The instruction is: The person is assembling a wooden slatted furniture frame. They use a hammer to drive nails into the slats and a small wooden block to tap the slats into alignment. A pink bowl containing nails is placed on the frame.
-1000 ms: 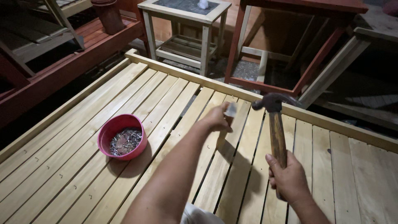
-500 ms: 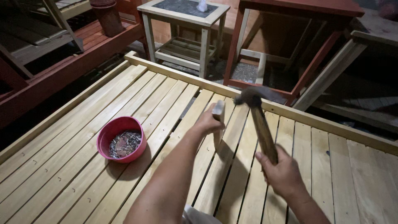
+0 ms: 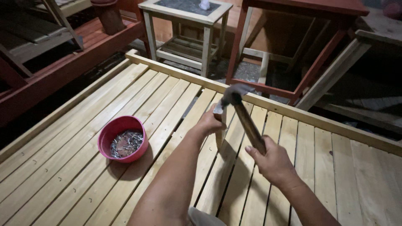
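Right hand (image 3: 274, 161): nearest the camera, low and right of centre. Grip closed around the lower end of the hammer handle, knuckles up.
Hammer (image 3: 247, 121): wooden handle runs up and left from the right hand; dark metal head at the top, tilted, just beside the left hand's fingertips and above the slats. Head slightly blurred.
Left hand (image 3: 209, 123): forearm reaches up from the bottom edge to mid-frame. Grip pinched shut on a small pale piece (image 3: 218, 108) at the fingertips; too small and blurred to identify. The hand rests against a slat directly under the hammer head.
Slats (image 3: 176, 113): pale, unpainted wooden boards laid side by side with narrow gaps, running from the near edge to a cross rail (image 3: 293, 111) at the far side. Small marks show along several boards to the left.
Bowl (image 3: 123, 139): red, round, standing on the slats left of the left forearm, well apart from both hands. It holds a heap of nails (image 3: 125, 142).
Beyond the rail: a small pale wooden table (image 3: 184, 25) with a dark top, left of centre; a red-painted frame (image 3: 301, 50) right of it; dim floor between.
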Demonstrator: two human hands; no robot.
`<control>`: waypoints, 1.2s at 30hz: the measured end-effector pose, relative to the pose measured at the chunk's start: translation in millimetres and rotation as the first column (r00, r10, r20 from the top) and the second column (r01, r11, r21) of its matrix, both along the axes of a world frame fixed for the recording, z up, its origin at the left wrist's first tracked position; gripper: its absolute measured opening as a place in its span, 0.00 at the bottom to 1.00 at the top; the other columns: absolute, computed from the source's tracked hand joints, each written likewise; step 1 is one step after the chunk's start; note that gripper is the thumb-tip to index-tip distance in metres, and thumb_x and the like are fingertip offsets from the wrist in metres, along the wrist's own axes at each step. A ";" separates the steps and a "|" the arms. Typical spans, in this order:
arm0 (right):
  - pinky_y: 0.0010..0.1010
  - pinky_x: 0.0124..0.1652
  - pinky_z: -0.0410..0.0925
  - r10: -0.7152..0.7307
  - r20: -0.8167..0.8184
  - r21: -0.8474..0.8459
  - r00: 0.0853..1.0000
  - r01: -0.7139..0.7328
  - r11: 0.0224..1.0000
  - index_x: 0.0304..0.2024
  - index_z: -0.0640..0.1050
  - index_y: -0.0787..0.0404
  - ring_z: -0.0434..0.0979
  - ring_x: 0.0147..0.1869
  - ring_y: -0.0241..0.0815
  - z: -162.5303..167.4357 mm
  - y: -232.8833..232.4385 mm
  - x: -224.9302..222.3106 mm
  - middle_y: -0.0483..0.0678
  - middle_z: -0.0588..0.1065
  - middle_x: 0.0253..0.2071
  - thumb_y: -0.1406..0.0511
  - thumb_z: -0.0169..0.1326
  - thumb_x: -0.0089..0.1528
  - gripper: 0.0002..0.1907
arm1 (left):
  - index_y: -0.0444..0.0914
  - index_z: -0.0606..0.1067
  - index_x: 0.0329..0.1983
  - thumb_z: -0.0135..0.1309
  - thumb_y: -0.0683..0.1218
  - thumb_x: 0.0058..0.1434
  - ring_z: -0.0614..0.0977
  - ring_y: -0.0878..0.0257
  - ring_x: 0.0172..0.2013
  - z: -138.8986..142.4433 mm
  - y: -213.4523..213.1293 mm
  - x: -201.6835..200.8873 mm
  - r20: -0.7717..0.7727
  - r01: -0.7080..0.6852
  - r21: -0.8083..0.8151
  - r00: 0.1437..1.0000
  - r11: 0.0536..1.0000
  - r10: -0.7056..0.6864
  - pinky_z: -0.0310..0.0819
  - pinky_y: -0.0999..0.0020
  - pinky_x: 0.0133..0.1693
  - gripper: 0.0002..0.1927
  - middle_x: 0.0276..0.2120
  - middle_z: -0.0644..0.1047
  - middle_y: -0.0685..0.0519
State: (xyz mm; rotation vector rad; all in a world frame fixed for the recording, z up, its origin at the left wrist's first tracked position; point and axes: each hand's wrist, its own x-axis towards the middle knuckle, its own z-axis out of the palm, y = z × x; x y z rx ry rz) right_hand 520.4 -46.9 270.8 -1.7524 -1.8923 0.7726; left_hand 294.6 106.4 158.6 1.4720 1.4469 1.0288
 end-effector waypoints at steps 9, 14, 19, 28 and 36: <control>0.35 0.26 0.70 0.040 0.021 0.070 0.999 -0.041 0.997 0.43 0.74 0.63 0.74 0.22 0.38 -4.6 4.4 -8.2 0.48 0.74 0.21 0.52 0.58 0.63 0.21 | 0.47 0.62 0.66 0.69 0.43 0.39 0.83 0.53 0.48 -9.6 9.4 2.0 0.008 0.007 0.059 1.000 0.998 -0.008 0.78 0.59 0.49 0.49 0.46 0.81 0.45; 0.36 0.22 0.68 -0.015 -0.124 -0.124 0.992 0.000 0.992 0.45 0.74 0.61 0.70 0.19 0.39 -3.2 4.6 6.3 0.48 0.72 0.21 0.52 0.59 0.63 0.21 | 0.47 0.62 0.67 0.67 0.43 0.41 0.83 0.51 0.48 -5.1 2.7 7.1 -0.021 -0.015 -0.036 1.000 0.999 0.014 0.79 0.57 0.47 0.47 0.46 0.81 0.45; 0.33 0.20 0.67 0.067 -0.260 0.063 0.963 -0.052 0.997 0.46 0.74 0.66 0.68 0.18 0.36 -5.0 -1.3 1.3 0.46 0.70 0.19 0.53 0.55 0.64 0.22 | 0.47 0.62 0.67 0.69 0.42 0.42 0.83 0.52 0.50 -5.2 2.6 7.4 -0.042 0.001 0.025 0.999 1.000 0.000 0.77 0.59 0.50 0.47 0.47 0.81 0.45; 0.36 0.20 0.65 -0.041 -0.268 -0.109 0.962 0.012 0.994 0.45 0.74 0.64 0.67 0.17 0.39 2.3 -1.9 6.5 0.46 0.69 0.19 0.55 0.57 0.62 0.20 | 0.48 0.62 0.67 0.69 0.43 0.40 0.83 0.51 0.48 -16.1 8.2 8.4 -0.018 0.017 0.041 1.000 0.999 -0.016 0.78 0.58 0.48 0.48 0.45 0.81 0.45; 0.35 0.23 0.69 -0.014 -0.090 -0.086 0.996 0.007 0.996 0.49 0.72 0.58 0.72 0.20 0.38 2.7 -1.1 -8.2 0.47 0.73 0.21 0.51 0.57 0.63 0.22 | 0.48 0.60 0.68 0.68 0.45 0.42 0.83 0.49 0.48 -11.0 5.8 5.8 -0.114 -0.017 0.015 0.993 1.000 0.018 0.79 0.57 0.48 0.49 0.46 0.80 0.44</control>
